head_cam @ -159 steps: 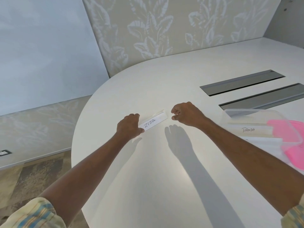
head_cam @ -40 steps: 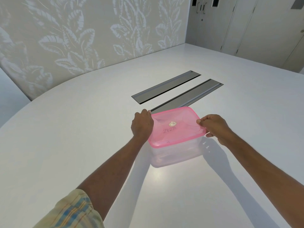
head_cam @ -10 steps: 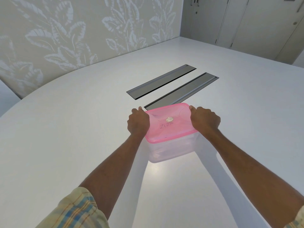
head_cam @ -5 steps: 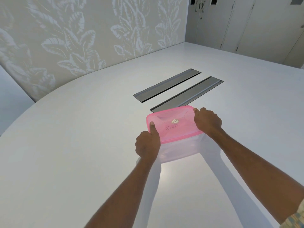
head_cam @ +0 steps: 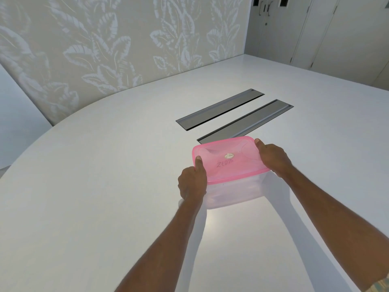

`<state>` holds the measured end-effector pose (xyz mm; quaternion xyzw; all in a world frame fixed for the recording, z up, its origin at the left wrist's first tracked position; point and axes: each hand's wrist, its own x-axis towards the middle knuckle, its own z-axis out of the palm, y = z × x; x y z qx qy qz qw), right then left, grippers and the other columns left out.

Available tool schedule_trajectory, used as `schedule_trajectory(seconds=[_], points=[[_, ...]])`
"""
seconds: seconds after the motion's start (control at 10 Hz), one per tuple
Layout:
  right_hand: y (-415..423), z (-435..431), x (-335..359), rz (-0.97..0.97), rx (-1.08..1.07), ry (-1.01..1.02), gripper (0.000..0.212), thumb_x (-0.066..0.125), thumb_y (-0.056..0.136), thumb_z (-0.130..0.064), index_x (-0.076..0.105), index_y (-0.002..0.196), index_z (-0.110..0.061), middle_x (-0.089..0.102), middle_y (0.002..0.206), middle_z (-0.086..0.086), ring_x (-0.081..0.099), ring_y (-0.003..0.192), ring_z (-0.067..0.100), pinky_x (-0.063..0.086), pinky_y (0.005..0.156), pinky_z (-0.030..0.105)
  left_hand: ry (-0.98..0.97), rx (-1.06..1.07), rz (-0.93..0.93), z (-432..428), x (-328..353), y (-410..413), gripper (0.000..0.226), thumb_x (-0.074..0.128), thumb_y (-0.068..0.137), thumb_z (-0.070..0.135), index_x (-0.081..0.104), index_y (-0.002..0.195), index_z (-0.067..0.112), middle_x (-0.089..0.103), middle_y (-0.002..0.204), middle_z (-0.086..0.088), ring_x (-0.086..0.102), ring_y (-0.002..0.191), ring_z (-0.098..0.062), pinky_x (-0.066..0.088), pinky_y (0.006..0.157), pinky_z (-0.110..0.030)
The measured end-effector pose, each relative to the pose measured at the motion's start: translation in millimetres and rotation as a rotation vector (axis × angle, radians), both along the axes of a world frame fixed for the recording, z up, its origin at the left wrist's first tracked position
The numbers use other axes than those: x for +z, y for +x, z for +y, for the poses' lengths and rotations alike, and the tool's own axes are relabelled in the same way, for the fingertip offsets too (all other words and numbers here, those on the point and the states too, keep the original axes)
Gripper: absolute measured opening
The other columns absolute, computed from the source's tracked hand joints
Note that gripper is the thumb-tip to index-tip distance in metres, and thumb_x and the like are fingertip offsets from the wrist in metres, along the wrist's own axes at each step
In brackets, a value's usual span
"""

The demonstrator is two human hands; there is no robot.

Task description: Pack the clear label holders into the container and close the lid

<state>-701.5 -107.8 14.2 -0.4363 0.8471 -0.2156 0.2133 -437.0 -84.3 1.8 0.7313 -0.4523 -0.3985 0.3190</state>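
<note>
Head view, looking down over a white table [head_cam: 84, 207] with a curved near-left edge. The clear container [head_cam: 233, 192] stands on it in mid-frame, touching the near end of the closer of two grey recessed slots [head_cam: 245, 121] set in the tabletop.

The pink lid [head_cam: 228, 160] lies over the container's mouth and covers it fully. Whether the rim is snapped down all the way round cannot be told from this angle. A small oval sticker [head_cam: 229, 155] sits near the lid's centre; its print is too small to read.

The label holders [head_cam: 225, 165] are inside, seen only through the tinted lid: handwriting reading roughly "ZEBR", the last letters faint. Through the frosted side wall only pale, blurred shapes show; how many holders there are cannot be counted.

The left hand [head_cam: 192, 182] clasps the near-left corner, thumb laid flat on the lid top along its left edge, the other fingers curled down the outside wall and mostly hidden behind the hand. The right hand [head_cam: 272, 158] grips the right edge, thumb tip on the lid's far-right corner, fingers wrapped below the rim and out of sight.

Both forearms run in from the bottom edge; a patch of patterned sleeve [head_cam: 382, 284] shows at the lower-right corner, cut off by the frame. Leaf-patterned wall [head_cam: 105, 49] behind; pale cupboard doors [head_cam: 315, 28] at upper right.
</note>
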Motion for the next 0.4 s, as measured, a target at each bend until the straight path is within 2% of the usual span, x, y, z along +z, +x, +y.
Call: schedule_trajectory(seconds=[0.1, 0.2, 0.3, 0.4], points=[[3, 3, 2, 0.029, -0.017, 0.011, 0.088, 0.019, 0.097, -0.075, 0.07, 0.123, -0.009, 0.069, 0.125, 0.02, 0.063, 0.116, 0.04, 0.049, 0.102, 0.049, -0.004, 0.004, 0.019, 3, 3, 0, 0.072, 0.034, 0.094, 0.075, 0.066, 0.076, 0.014, 0.071, 0.088, -0.007, 0.071, 0.09, -0.036, 0.065, 0.081, -0.051], [9, 5, 7, 0.07, -0.047, 0.026, 0.087, 0.018, 0.097, -0.076, 0.069, 0.128, -0.012, 0.068, 0.13, 0.019, 0.063, 0.121, 0.04, 0.047, 0.102, 0.049, 0.012, -0.016, 0.013, 8, 8, 0, 0.079, 0.031, 0.092, 0.079, 0.071, 0.09, 0.01, 0.073, 0.094, -0.008, 0.071, 0.091, -0.035, 0.064, 0.082, -0.05], [12, 8, 7, 0.195, -0.069, 0.024, 0.084, 0.018, 0.099, -0.075, 0.067, 0.129, -0.013, 0.069, 0.129, 0.018, 0.064, 0.12, 0.04, 0.047, 0.097, 0.047, 0.021, -0.054, -0.013, 7, 8, 4, 0.082, 0.028, 0.092, 0.079, 0.072, 0.095, 0.011, 0.074, 0.097, -0.007, 0.073, 0.09, -0.036, 0.063, 0.085, -0.048], [19, 10, 12, 0.429, -0.023, -0.014, 0.08, 0.018, 0.102, -0.074, 0.062, 0.127, -0.011, 0.069, 0.123, 0.016, 0.066, 0.114, 0.04, 0.043, 0.084, 0.044, 0.023, -0.121, -0.137, 10, 19, 17, 0.091, 0.022, 0.09, 0.085, 0.075, 0.099, 0.012, 0.076, 0.098, -0.008, 0.074, 0.093, -0.035, 0.061, 0.09, -0.045]])
